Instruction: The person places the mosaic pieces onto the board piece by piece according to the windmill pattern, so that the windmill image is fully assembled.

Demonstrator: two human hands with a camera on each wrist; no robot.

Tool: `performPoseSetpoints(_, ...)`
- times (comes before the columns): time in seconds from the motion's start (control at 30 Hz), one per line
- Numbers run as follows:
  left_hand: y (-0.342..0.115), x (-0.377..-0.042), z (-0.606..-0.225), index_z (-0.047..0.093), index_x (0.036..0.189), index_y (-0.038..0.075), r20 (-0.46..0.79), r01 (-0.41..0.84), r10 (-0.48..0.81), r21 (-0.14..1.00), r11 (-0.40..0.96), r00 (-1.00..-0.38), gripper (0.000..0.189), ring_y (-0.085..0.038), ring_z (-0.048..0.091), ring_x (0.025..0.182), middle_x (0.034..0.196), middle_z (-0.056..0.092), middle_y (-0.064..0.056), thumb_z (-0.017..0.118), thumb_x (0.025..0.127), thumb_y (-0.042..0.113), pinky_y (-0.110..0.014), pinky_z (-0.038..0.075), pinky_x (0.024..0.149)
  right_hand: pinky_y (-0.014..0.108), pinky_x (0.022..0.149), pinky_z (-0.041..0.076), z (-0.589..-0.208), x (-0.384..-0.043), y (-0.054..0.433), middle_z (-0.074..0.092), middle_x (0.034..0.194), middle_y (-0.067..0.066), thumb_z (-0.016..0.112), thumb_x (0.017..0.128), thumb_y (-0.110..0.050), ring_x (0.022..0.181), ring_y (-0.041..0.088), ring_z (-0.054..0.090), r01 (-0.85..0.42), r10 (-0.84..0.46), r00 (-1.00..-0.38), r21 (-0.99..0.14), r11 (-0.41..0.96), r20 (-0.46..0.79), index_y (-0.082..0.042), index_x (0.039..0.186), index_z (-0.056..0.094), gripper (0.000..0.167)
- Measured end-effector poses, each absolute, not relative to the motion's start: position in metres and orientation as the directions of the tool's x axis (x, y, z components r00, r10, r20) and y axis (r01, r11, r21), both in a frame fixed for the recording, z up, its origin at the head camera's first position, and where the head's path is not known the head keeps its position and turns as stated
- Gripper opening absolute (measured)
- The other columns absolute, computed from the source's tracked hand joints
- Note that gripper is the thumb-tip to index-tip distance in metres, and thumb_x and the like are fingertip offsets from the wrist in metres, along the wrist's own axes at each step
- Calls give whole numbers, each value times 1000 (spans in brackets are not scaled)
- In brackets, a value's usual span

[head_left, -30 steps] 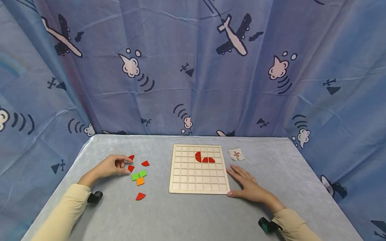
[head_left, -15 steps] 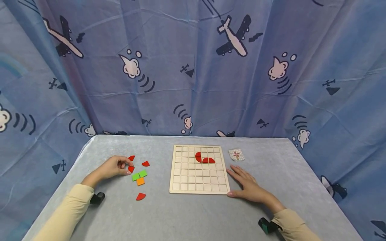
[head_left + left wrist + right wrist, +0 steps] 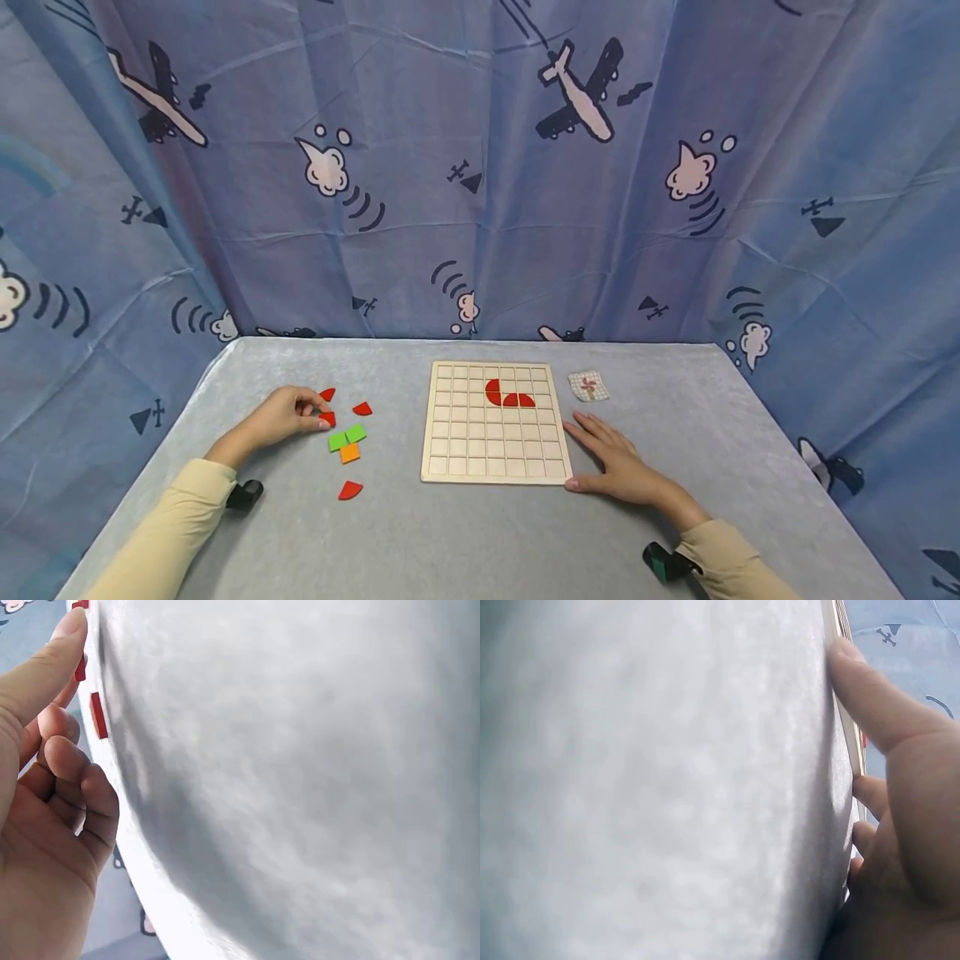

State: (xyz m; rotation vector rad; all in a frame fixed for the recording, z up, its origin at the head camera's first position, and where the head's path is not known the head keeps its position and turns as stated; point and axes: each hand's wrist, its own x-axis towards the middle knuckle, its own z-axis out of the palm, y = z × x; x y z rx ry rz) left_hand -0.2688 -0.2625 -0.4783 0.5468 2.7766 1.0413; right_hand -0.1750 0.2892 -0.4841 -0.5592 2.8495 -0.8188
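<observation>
Red piece [image 3: 329,418] seems pinched by left hand [image 3: 285,417] (right hand [image 3: 617,462], straight-fingered, touches edge of board [image 3: 495,437]).

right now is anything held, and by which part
The left hand pinches a red piece, apparently by its edges; the right hand only touches the board.

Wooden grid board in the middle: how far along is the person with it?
Partway, it seems. Done: red pieces form two half-circle shapes on the wooden grid board, whose right edge the right hand touches. In hand: the left hand seems to pinch a red fan-shaped piece. Left to place, probably: three loose red pieces, two green squares and an orange square.
</observation>
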Motion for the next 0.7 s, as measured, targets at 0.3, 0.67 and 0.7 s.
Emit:
performPoseSetpoints(0.3,-239,-273,-471,75,91,15,31,326,405,652,685,-914,18,-5,40,60,66,45,4,84,78,24,-21,33,57,73,109,14,-485,-175,290,25,163,19,77,79,-49,149,48,17,-309,-377,-926,-533,788,-20,-12,153,37,92)
performPoseSetpoints(0.67,-194,-281,-459,74,93,13,21,356,453,654,668,-891,19,-9,43,62,68,49,3,84,79,23,-21,36,57,74,108,15,-485,-174,289,25,162,21,77,79,-49,148,49,17,-313,-382,-924,-540,781,-16,-11,152,38,91)
performPoseSetpoints(0.7,-190,-282,-458,74,93,14,24,361,458,652,666,-888,19,-9,43,63,69,49,3,84,78,23,-21,36,57,74,108,15,-485,-174,289,25,162,21,77,79,-49,148,49,17,-314,-382,-924,-539,781,-15,-11,152,38,91)
